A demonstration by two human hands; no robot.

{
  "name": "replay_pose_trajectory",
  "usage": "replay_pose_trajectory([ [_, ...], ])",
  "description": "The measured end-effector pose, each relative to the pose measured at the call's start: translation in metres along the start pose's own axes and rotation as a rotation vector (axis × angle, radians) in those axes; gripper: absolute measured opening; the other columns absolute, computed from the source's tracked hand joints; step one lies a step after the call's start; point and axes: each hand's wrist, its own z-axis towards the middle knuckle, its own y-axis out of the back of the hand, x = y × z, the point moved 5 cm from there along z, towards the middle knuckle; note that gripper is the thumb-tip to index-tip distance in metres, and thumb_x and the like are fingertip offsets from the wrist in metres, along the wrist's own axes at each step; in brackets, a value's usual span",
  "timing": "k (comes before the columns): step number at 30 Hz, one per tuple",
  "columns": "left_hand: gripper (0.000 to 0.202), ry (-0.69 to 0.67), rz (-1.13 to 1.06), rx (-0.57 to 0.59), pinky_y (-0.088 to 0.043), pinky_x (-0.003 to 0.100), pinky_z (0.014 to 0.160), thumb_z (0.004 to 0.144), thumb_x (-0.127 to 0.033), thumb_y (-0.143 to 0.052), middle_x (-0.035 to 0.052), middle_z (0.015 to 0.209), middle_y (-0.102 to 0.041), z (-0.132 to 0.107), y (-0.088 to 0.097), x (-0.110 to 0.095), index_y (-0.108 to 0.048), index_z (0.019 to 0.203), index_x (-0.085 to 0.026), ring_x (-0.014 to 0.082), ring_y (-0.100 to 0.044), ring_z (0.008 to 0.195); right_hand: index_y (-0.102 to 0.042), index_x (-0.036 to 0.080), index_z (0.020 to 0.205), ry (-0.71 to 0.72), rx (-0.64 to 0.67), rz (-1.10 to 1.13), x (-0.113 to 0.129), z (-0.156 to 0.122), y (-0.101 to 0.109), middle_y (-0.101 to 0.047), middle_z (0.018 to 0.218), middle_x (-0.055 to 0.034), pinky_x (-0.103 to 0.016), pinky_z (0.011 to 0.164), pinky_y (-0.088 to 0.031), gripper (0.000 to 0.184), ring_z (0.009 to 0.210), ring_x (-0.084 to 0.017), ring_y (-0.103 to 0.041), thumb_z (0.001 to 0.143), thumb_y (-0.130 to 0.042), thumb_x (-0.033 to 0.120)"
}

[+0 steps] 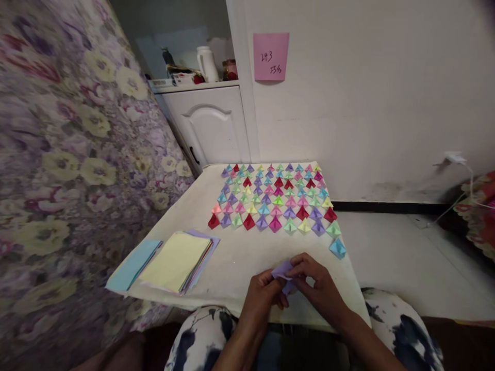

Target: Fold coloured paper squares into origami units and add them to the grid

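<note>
Both my hands meet over the near edge of a small white table [232, 257]. My left hand [262, 294] and my right hand [319, 286] are closed in pinches on one small piece of purple paper [282, 269], held between them just above the table. Beyond the hands, several rows of small folded paper shapes [273, 198] in red, purple, green, yellow, pink and blue cover the far half of the table. A single blue folded shape [337, 248] sits apart at the right edge.
A stack of coloured paper sheets [176, 262], yellow on top, lies at the table's left beside a blue sheet [133, 264]. A floral cloth [65, 154] hangs at left. A white cabinet [211, 123] and a wall with a pink note [270, 56] stand behind.
</note>
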Motion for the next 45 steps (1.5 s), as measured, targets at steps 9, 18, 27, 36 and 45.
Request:
replay_pose_trajectory([
  [9, 0.009, 0.013, 0.035, -0.042, -0.033, 0.016, 0.040, 0.067, -0.021, -0.058, -0.0016, 0.041, -0.055, -0.001, 0.003, -0.010, -0.060, 0.066, -0.012, 0.0075, -0.048, 0.037, -0.067, 0.025, 0.094, 0.081, 0.049, -0.060, 0.000, -0.003, -0.006, -0.057, 0.089, -0.0034, -0.026, 0.064, -0.043, 0.021, 0.077, -0.014, -0.055, 0.082, -0.053, 0.013],
  [18, 0.013, 0.063, -0.080, 0.045, -0.045, 0.021, 0.050, 0.071, -0.023, -0.058, 0.0035, 0.052, -0.063, -0.007, 0.005, -0.011, -0.061, 0.076, -0.011, 0.0127, -0.059, 0.049, -0.066, 0.021, 0.089, 0.070, 0.051, -0.049, -0.004, -0.005, -0.008, -0.055, 0.080, -0.0022, -0.025, 0.061, -0.044, 0.023, 0.069, -0.013, -0.055, 0.079, -0.050, 0.008],
  [27, 0.032, 0.033, -0.054, 0.044, -0.045, 0.021, 0.049, 0.075, -0.041, -0.061, 0.0046, 0.053, -0.062, -0.011, 0.005, -0.010, -0.061, 0.075, -0.010, 0.0126, -0.059, 0.048, -0.066, 0.021, 0.084, -0.057, 0.000, 0.067, -0.003, -0.006, -0.012, -0.055, 0.079, -0.0008, -0.023, 0.054, -0.043, 0.022, 0.061, -0.011, -0.053, 0.075, -0.050, 0.009],
  [36, 0.033, -0.002, 0.014, -0.011, -0.045, 0.020, 0.045, 0.071, -0.042, -0.065, 0.0030, 0.050, -0.063, -0.002, 0.007, -0.002, -0.063, 0.077, -0.009, 0.0115, -0.057, 0.043, -0.050, 0.020, 0.097, -0.408, -0.166, 0.481, -0.026, -0.011, -0.029, -0.057, 0.072, 0.0033, -0.021, 0.046, -0.043, 0.035, 0.053, -0.010, -0.053, 0.064, -0.059, 0.013],
  [45, 0.033, -0.016, 0.042, -0.038, -0.040, 0.019, 0.042, 0.064, -0.042, -0.070, 0.0011, 0.046, -0.061, -0.002, 0.009, -0.005, -0.063, 0.068, -0.010, 0.0093, -0.052, 0.039, -0.056, 0.017, 0.085, -0.487, -0.155, 0.607, -0.031, -0.018, -0.037, -0.064, 0.077, 0.0005, -0.024, 0.052, -0.048, 0.022, 0.057, -0.012, -0.057, 0.064, -0.062, 0.015],
])
